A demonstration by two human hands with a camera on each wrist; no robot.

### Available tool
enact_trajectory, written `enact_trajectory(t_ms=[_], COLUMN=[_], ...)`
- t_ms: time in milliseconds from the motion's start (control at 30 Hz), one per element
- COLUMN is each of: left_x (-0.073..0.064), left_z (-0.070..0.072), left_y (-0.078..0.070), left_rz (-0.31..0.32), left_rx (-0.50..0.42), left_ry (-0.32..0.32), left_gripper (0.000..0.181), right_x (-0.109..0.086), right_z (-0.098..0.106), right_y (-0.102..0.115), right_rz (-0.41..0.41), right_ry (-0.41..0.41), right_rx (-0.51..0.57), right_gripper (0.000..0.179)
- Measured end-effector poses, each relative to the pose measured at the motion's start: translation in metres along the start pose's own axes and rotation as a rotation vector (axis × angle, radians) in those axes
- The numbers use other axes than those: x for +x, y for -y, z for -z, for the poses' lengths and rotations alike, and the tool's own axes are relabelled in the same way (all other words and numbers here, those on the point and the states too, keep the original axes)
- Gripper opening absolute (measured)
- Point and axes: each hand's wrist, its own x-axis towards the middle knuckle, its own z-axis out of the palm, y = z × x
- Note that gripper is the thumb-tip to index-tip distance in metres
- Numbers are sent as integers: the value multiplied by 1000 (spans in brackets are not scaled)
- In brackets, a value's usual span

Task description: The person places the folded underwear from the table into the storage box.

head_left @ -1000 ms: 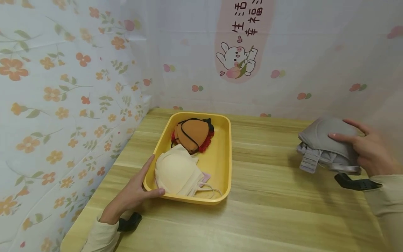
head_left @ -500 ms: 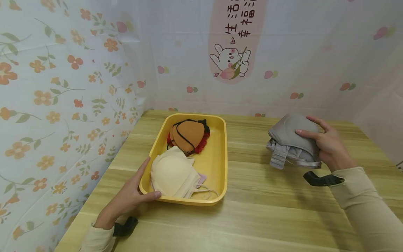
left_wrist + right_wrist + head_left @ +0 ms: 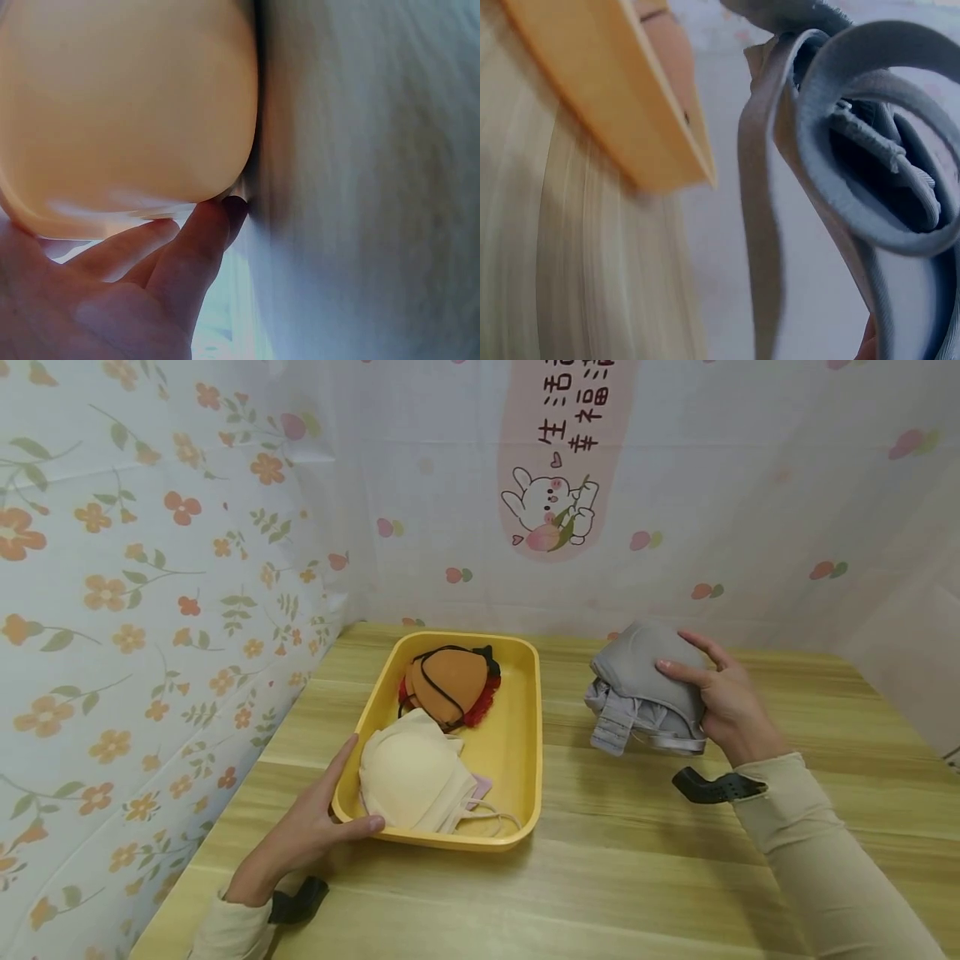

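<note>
In the head view my right hand (image 3: 731,706) holds a folded grey bra (image 3: 641,672) above the table, right of a yellow tray (image 3: 519,735). Its hook band and straps hang below the cups. Seen from the right wrist, a grey strap (image 3: 759,202) loops down close to the camera. My left hand (image 3: 306,820) grips the tray's near left corner, thumb over the rim and fingers along the outer wall (image 3: 127,112). Inside the tray, a cream bra (image 3: 411,770) lies at the near end, and an orange-brown bra (image 3: 453,679) with black straps at the far end.
Red lace (image 3: 483,703) shows under the orange-brown bra, and a bit of lilac fabric (image 3: 480,788) beside the cream one. The wooden table (image 3: 600,868) meets a flowered curtain (image 3: 150,610) on the left and a printed cloth (image 3: 427,485) behind.
My right hand has carried the grey bra leftward, nearer the tray. The left hand keeps its place at the tray's corner; the head view has shifted slightly.
</note>
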Motion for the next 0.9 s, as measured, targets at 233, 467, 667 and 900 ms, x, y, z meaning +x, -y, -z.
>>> enact_trajectory(t_ms=[233, 467, 667, 900], left_x=[0, 1, 2, 2], left_z=[-1, 0, 0, -1], left_y=[1, 1, 1, 0], left_rz=[-5, -6, 6, 23], left_rx=[-12, -13, 3, 5], left_ry=[4, 2, 2, 2], left_gripper=[114, 114, 114, 114], right_x=[-1, 0, 2, 6], right_z=[-38, -72, -94, -124], right_y=[2, 6, 9, -2], right_rz=[16, -8, -18, -59], right_ry=[90, 152, 189, 257], right_rx=[51, -38, -110, -125], right_gripper=[70, 72, 73, 64])
